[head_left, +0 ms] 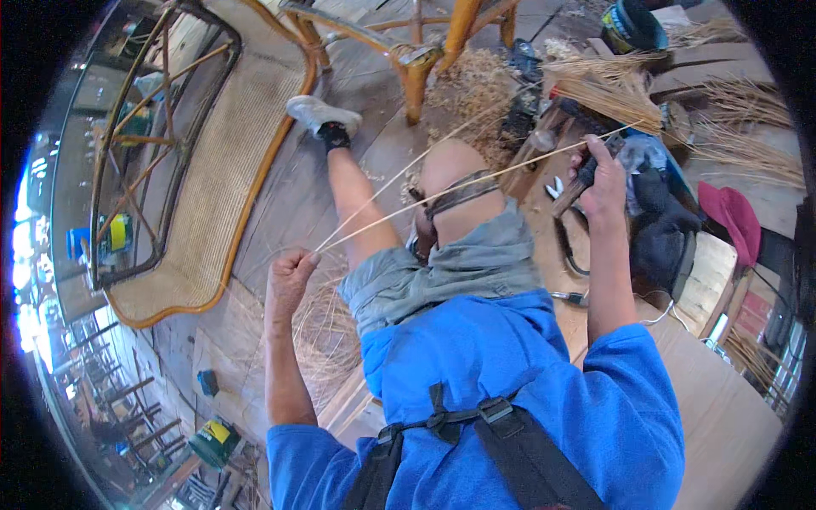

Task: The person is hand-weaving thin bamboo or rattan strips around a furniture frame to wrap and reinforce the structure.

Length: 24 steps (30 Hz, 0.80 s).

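A long, thin, pale rattan strip [501, 173] stretches slantwise across my lap. At its left end my left hand [291, 276] is closed, with the strip pinched in its fingers. Another fine strand [399, 172] runs from that same hand up past my knee. My right hand [602, 183] has its thumb raised at the strip's other end and its fingers curled. Against those fingers is a dark bar with a wooden end [568, 200]; whether I grip it too, I cannot tell. A dark band [461, 194] circles my thigh under the strip.
A cane-woven bench [200, 183] with an orange rim lies at the left. Rattan frame legs [414, 81] stand ahead. Shavings [472, 89], strip bundles [612, 89] and a dark bucket [633, 30] lie beyond. A red cap [729, 221] is at the right.
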Each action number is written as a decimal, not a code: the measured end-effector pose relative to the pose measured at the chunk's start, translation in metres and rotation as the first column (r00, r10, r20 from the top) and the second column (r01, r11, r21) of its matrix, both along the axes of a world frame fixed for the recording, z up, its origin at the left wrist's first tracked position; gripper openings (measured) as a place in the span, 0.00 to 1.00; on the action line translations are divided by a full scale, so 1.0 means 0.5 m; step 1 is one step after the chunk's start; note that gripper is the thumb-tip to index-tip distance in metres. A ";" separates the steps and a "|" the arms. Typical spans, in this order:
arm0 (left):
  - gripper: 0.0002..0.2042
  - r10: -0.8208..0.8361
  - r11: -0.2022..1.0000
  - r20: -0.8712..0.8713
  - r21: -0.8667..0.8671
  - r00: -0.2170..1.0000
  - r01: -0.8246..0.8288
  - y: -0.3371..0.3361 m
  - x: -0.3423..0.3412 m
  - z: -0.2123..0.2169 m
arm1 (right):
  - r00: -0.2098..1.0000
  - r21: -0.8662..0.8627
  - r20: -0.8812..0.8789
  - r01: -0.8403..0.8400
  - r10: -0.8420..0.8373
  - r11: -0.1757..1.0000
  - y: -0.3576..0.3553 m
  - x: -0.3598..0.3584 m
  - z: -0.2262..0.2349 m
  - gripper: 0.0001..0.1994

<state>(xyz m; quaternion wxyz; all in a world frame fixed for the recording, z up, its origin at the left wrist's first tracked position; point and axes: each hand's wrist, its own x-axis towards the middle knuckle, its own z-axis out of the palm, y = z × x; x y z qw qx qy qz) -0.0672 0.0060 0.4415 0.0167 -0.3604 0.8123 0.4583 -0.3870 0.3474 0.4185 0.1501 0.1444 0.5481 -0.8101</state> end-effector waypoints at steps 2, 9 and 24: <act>0.12 0.019 1.000 -0.014 -0.014 1.000 -0.019 0.013 0.010 -0.003 | 1.000 -0.031 -0.015 -0.017 0.017 0.999 -0.007 0.006 -0.017 0.05; 0.16 0.067 0.998 0.030 -0.004 0.997 -0.067 0.020 0.029 -0.044 | 1.000 -0.016 -0.008 -0.006 0.005 1.000 0.004 -0.005 -0.026 0.05; 0.13 -0.152 0.898 0.005 -0.417 0.988 0.140 -0.020 0.086 -0.068 | 1.000 -0.014 -0.013 -0.027 0.027 1.000 0.031 -0.032 -0.050 0.06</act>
